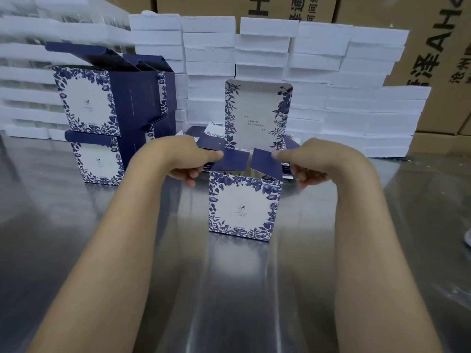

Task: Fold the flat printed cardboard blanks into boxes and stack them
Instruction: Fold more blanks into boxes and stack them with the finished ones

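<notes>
Steel bench carries the half-formed box. Left hand and right hand each pinch a navy side flap; best pressed in square together before the lid. Left of the box and farther, finished boxes stack. Beyond the box, brown cartons read "AH".

Box: upright on table, centre. Flat blanks: just behind it. Folded boxes: stacked far left. Foam slabs: piled along far edge. Cartons: behind, right.
</notes>
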